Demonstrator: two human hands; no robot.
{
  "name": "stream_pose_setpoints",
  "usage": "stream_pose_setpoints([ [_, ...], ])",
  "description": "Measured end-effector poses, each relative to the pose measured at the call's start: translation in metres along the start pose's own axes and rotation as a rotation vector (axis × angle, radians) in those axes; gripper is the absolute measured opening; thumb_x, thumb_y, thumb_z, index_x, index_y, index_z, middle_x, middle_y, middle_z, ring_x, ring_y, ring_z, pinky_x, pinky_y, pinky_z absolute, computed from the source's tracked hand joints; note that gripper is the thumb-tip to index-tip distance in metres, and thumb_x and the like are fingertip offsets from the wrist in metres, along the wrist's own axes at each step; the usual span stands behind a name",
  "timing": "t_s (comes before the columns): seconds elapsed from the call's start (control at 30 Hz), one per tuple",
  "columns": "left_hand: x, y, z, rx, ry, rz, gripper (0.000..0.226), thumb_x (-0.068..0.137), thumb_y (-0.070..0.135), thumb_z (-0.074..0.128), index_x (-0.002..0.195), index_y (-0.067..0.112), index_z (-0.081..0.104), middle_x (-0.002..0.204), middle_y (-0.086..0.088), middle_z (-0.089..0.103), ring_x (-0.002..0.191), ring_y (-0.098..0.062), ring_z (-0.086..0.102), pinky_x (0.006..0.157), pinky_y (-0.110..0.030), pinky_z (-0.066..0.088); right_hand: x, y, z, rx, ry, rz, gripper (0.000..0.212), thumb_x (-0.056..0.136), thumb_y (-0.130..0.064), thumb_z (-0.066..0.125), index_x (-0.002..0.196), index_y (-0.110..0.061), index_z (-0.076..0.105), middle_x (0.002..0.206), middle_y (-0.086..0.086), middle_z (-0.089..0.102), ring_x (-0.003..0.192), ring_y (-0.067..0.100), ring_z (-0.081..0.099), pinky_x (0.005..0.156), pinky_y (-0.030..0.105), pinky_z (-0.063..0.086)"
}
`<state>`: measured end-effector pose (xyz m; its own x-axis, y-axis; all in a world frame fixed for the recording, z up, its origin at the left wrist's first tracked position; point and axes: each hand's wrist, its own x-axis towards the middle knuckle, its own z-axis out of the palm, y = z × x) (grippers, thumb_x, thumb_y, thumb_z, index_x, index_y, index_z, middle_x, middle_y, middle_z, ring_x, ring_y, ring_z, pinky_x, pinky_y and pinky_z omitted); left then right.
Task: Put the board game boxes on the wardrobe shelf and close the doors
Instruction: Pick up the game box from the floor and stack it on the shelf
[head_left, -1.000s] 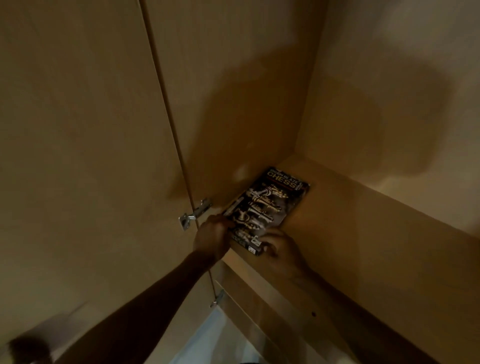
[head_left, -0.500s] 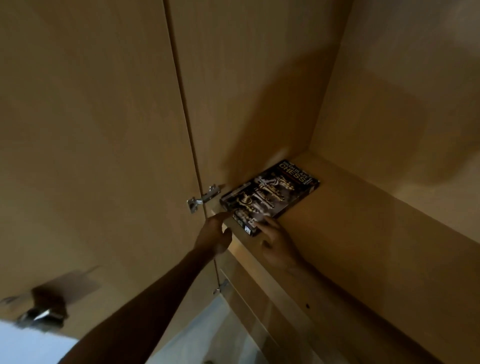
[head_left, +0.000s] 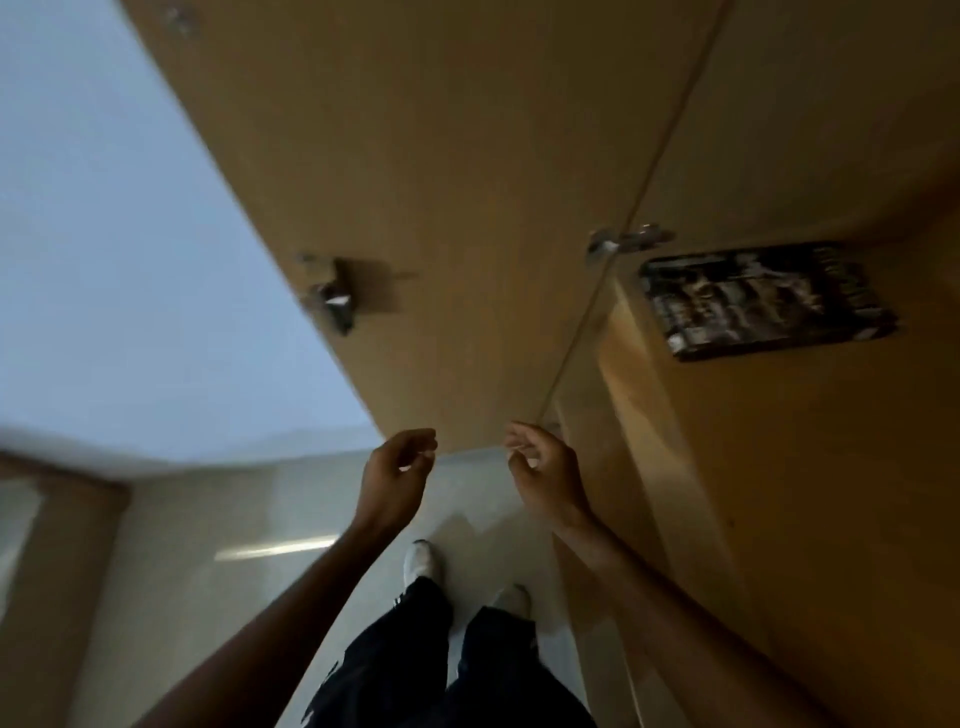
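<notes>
Board game box (head_left: 768, 300) lies flat on the wardrobe shelf (head_left: 810, 467), at two o'clock in view.
Both hands hang apart below it, empty: left hand (head_left: 397, 475) and right hand (head_left: 540, 470) loosely curled, fingers half closed, near the open door's (head_left: 415, 208) lower edge.

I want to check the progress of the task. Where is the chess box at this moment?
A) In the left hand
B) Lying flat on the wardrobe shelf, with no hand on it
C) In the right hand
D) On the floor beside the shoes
B: the chess box lies flat on the wardrobe shelf, while the left hand and right hand are both empty, well below it.
</notes>
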<state>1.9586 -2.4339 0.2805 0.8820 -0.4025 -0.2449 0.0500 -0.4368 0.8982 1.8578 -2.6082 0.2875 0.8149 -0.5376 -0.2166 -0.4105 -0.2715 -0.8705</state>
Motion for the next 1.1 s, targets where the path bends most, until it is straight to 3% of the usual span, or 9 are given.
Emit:
stream_pose_setpoints([
  [0.2, -0.097, -0.08, -0.116, -0.139, 0.316, -0.194, 0.024, 0.09, 0.006, 0.059, 0.107, 0.02, 0.068, 0.1, 0.004, 0.073, 0.095, -0.01, 0.067, 0.079, -0.017, 0.046, -0.043, -0.038, 0.125, -0.075, -0.346, -0.105, 0.034, 0.089, -0.008, 0.055, 0.121, -0.012, 0.064, 0.101, -0.002, 0.069, 0.09, 0.004, 0.063, 0.077, 0.006, 0.044],
  [0.27, -0.132, -0.105, -0.154, -0.178, 0.414, -0.242, 0.024, 0.09, 0.005, 0.059, 0.109, 0.016, 0.068, 0.101, 0.002, 0.073, 0.096, -0.01, 0.067, 0.079, -0.015, 0.047, -0.064, -0.055, 0.171, -0.111, -0.452, -0.15, 0.034, 0.088, -0.008, 0.055, 0.12, -0.012, 0.065, 0.1, -0.002, 0.069, 0.09, 0.004, 0.063, 0.076, 0.006, 0.044],
  [0.4, -0.2, -0.159, -0.227, -0.212, 0.542, -0.297, 0.023, 0.091, 0.008, 0.059, 0.111, 0.016, 0.068, 0.102, 0.002, 0.072, 0.098, -0.009, 0.067, 0.089, -0.026, 0.052, -0.111, -0.091, 0.263, -0.167, -0.625, -0.222, 0.034, 0.088, -0.012, 0.056, 0.12, -0.021, 0.063, 0.1, -0.006, 0.068, 0.089, 0.002, 0.063, 0.077, 0.01, 0.046],
  [0.5, -0.253, -0.196, -0.279, -0.23, 0.65, -0.334, 0.023, 0.092, 0.011, 0.059, 0.112, 0.02, 0.066, 0.103, 0.006, 0.071, 0.097, -0.005, 0.066, 0.086, -0.019, 0.049, -0.152, -0.116, 0.333, -0.199, -0.748, -0.269, 0.036, 0.089, -0.013, 0.055, 0.124, -0.023, 0.061, 0.1, -0.008, 0.066, 0.091, 0.002, 0.062, 0.072, 0.006, 0.047],
  [0.6, -0.319, -0.234, -0.328, -0.296, 0.83, -0.418, 0.023, 0.094, 0.014, 0.058, 0.114, 0.021, 0.065, 0.105, 0.007, 0.069, 0.099, -0.002, 0.063, 0.082, -0.012, 0.045, -0.208, -0.146, 0.412, -0.245, -0.914, -0.344, 0.034, 0.09, -0.013, 0.056, 0.122, -0.023, 0.061, 0.097, -0.01, 0.066, 0.089, 0.004, 0.062, 0.07, 0.007, 0.048],
  [0.83, -0.433, -0.3, -0.396, -0.458, 1.235, -0.579, 0.021, 0.092, 0.014, 0.061, 0.111, 0.021, 0.067, 0.1, 0.005, 0.071, 0.094, -0.007, 0.066, 0.085, -0.023, 0.053, -0.312, -0.196, 0.559, -0.395, -1.296, -0.552, 0.032, 0.088, -0.01, 0.058, 0.116, -0.023, 0.064, 0.096, -0.004, 0.069, 0.087, 0.002, 0.063, 0.075, 0.011, 0.048],
  [0.93, -0.487, -0.329, -0.429, -0.528, 1.405, -0.649, 0.021, 0.092, 0.015, 0.061, 0.111, 0.019, 0.067, 0.099, 0.004, 0.071, 0.094, -0.007, 0.066, 0.08, -0.017, 0.05, -0.369, -0.213, 0.632, -0.504, -1.467, -0.649, 0.031, 0.089, -0.012, 0.058, 0.117, -0.022, 0.065, 0.098, -0.004, 0.069, 0.087, 0.001, 0.063, 0.076, 0.011, 0.047],
  [1.1, -0.569, -0.373, -0.473, -0.603, 1.613, -0.766, 0.022, 0.093, 0.017, 0.06, 0.114, 0.02, 0.065, 0.101, 0.005, 0.07, 0.096, -0.007, 0.065, 0.084, -0.022, 0.053, -0.467, -0.238, 0.731, -0.559, -1.692, -0.748, 0.032, 0.09, -0.015, 0.059, 0.12, -0.025, 0.063, 0.1, -0.008, 0.068, 0.093, 0.005, 0.064, 0.082, 0.022, 0.053],
])
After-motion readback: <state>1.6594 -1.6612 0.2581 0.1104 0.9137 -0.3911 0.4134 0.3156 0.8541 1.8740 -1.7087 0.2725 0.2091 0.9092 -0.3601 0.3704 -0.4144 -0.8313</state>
